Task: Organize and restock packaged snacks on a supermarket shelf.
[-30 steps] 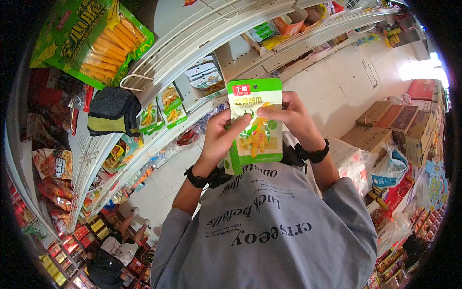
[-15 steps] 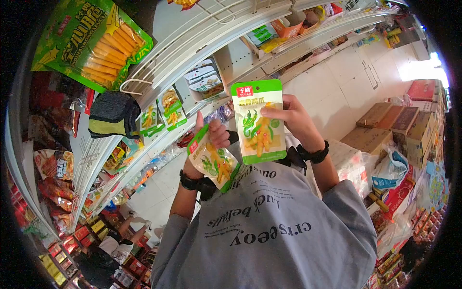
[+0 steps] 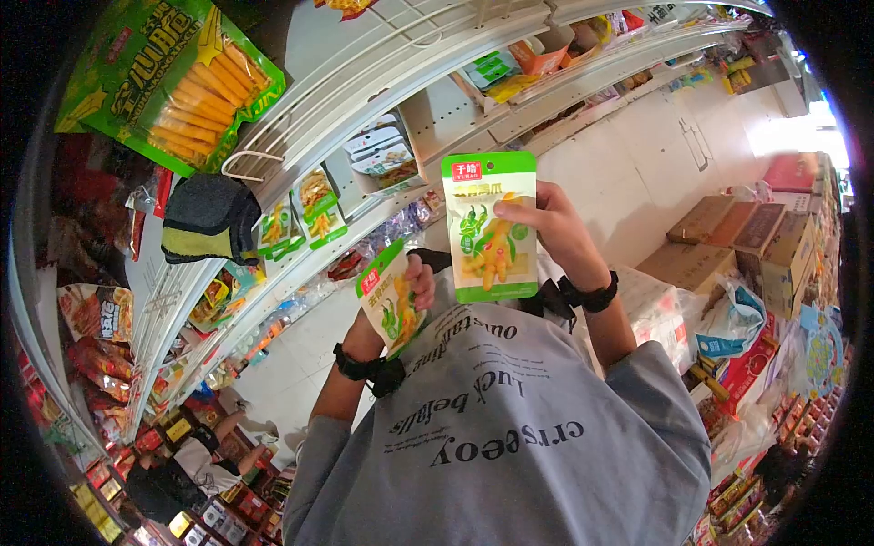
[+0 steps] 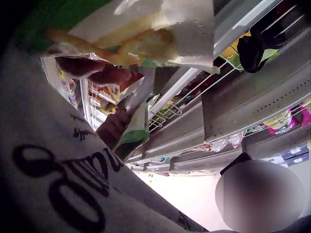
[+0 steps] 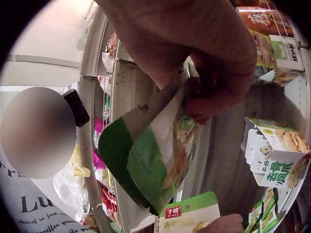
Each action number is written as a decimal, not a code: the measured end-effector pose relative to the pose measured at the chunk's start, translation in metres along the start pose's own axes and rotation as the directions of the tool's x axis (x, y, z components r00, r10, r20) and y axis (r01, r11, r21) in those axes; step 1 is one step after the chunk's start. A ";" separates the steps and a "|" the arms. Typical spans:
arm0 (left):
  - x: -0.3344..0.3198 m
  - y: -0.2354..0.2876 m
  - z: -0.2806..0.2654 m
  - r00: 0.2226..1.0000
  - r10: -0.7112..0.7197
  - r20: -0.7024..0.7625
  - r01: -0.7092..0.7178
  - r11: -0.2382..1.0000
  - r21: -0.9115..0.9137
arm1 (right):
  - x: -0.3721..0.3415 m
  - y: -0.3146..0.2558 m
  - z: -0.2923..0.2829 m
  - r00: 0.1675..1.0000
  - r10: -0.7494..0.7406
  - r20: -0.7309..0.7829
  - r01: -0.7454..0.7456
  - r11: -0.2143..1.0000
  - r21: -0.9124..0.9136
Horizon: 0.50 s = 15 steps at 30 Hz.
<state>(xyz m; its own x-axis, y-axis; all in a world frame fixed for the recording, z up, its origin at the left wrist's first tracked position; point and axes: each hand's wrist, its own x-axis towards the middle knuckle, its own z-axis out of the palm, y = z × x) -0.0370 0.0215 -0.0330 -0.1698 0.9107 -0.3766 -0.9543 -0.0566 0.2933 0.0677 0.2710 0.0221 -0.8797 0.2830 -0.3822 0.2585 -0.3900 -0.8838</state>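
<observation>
My right hand (image 3: 566, 229) grips a green-and-white snack pouch (image 3: 473, 264) upright, thumb across its front; yellow chicken feet and green peppers are printed on it. In the right wrist view this hand (image 5: 214, 87) hangs over a pouch with two green bottom flaps (image 5: 146, 165) spread apart. Lower and to the left, my left hand (image 3: 421, 280) holds a matching pouch (image 3: 390, 305), tilted, its fingers curled at the right edge. The pouches stand apart in front of the grey shirt. Close up in the left wrist view, the left pouch (image 4: 146, 36) partly covers the fingers (image 4: 80, 67).
White shelves (image 3: 446, 118) curve ahead, with an open carton of pouches (image 3: 382, 159) and more green pouches (image 3: 319, 209). A big green snack bag (image 3: 173, 86) hangs upper left beside a dark cloth item (image 3: 209, 218). Cardboard boxes (image 3: 696, 264) stand right; another person (image 3: 196, 469) is lower left.
My left hand has drawn down and left from the right-hand pouch, bringing a second pouch away. Since then that pouch has turned more upright. My right hand's pouch stays nearly where it was.
</observation>
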 end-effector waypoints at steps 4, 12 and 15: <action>-0.013 0.009 -0.022 0.991 0.135 -0.027 -0.119 0.937 0.329 | -0.004 -0.003 0.001 1.000 0.001 -0.027 -0.001 1.000 -0.002; -0.025 0.023 -0.038 0.826 0.325 -0.461 -0.127 0.903 0.410 | -0.007 0.004 0.002 0.996 -0.034 -0.077 0.027 0.996 -0.088; -0.010 0.033 -0.040 0.652 0.436 -0.620 -0.219 0.891 0.397 | -0.005 0.003 0.004 0.997 -0.011 -0.071 0.008 0.999 -0.034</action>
<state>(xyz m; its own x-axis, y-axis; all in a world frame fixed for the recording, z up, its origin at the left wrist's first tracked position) -0.0769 -0.0060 -0.0551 -0.6794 0.3156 -0.6624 -0.7159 -0.0871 0.6928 0.0708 0.2650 0.0225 -0.8518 0.3488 -0.3909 0.2646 -0.3576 -0.8956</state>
